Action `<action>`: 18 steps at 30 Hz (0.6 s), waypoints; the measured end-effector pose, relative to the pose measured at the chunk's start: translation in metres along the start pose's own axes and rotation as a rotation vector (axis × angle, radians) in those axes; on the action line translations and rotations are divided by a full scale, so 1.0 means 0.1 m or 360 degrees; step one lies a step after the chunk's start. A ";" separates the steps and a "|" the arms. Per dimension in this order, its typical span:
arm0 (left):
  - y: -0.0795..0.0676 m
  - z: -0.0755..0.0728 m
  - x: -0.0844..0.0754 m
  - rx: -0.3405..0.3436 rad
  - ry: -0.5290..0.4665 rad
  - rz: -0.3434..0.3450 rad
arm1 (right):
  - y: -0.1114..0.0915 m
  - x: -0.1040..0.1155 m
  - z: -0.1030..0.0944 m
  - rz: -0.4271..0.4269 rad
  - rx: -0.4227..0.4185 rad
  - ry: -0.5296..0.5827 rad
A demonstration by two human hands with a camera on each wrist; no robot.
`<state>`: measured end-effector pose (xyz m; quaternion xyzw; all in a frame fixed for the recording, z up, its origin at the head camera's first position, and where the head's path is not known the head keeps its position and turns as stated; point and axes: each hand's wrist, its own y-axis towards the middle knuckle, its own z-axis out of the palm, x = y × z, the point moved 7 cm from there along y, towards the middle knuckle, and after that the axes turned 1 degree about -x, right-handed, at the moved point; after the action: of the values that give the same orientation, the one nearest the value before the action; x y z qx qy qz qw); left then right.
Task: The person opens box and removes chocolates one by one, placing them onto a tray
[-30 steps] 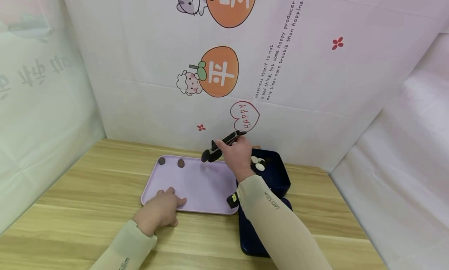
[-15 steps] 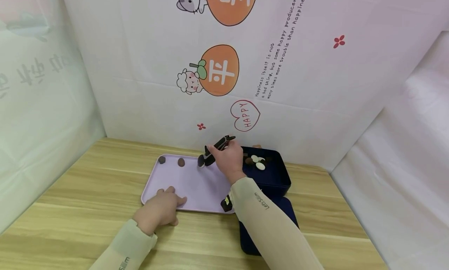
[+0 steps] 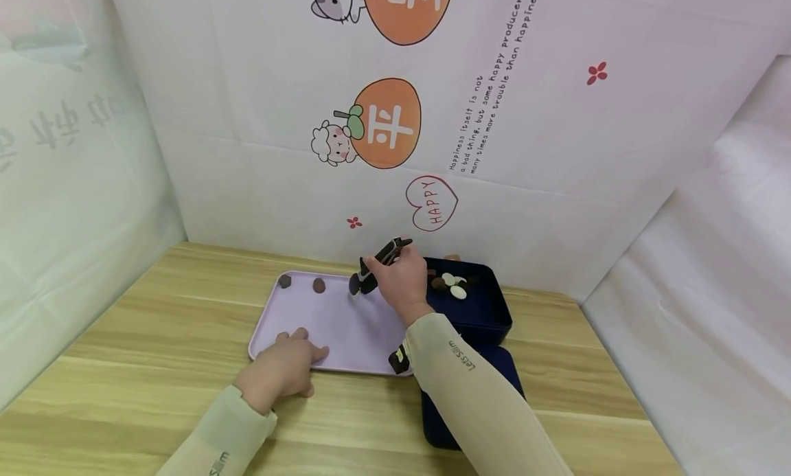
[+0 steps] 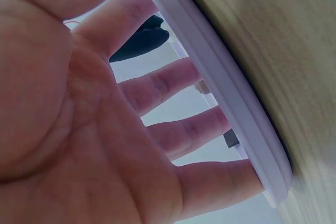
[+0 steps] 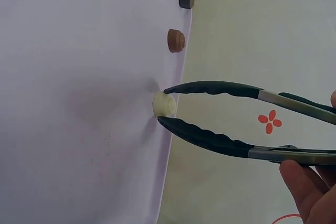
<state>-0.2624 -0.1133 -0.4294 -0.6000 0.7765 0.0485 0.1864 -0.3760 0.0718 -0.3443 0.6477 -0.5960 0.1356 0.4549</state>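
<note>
My right hand (image 3: 402,284) grips black-tipped metal tongs (image 3: 380,264) over the far middle of the lilac tray (image 3: 358,332). In the right wrist view, a round white piece (image 5: 164,104) sits on the tray between the tips of the tongs, which are right at its edges. Further left along the tray's far side lie a ridged brown piece (image 3: 318,285) and a dark angular piece (image 3: 285,281). My left hand (image 3: 281,369) rests across the near left rim, fingers straight and spread onto the tray. The left wrist view shows its palm (image 4: 105,145) beside the rim.
Right of the tray stands a dark blue box (image 3: 482,318) holding several white and brown pieces. A dark blue lid-like panel (image 3: 440,421) lies in front of it, partly covered by the right sleeve. A printed white backdrop (image 3: 266,187) rises behind the wooden table (image 3: 346,428).
The right hand has moved left and down with the tongs, bringing their tips to the tray; it has hardly moved in the last half second. The left hand stays on the rim.
</note>
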 end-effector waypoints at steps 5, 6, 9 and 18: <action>-0.01 -0.01 0.00 -0.0007 -0.0010 0.0008 | -0.01 0.02 -0.01 -0.0014 0.0011 0.0007; -0.01 -0.01 -0.01 -0.0009 -0.0011 0.0009 | -0.01 0.02 -0.01 -0.0018 0.0007 0.0011; -0.01 -0.01 -0.01 -0.0007 -0.0010 0.0008 | -0.01 0.00 -0.04 -0.0026 -0.0013 0.0019; -0.01 0.00 0.00 0.0012 -0.0012 -0.0006 | 0.04 -0.04 -0.21 -0.0002 -0.0079 0.0124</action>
<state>-0.2613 -0.1134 -0.4290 -0.6007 0.7747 0.0476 0.1917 -0.3728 0.0912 -0.3341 0.6307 -0.5806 0.1455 0.4939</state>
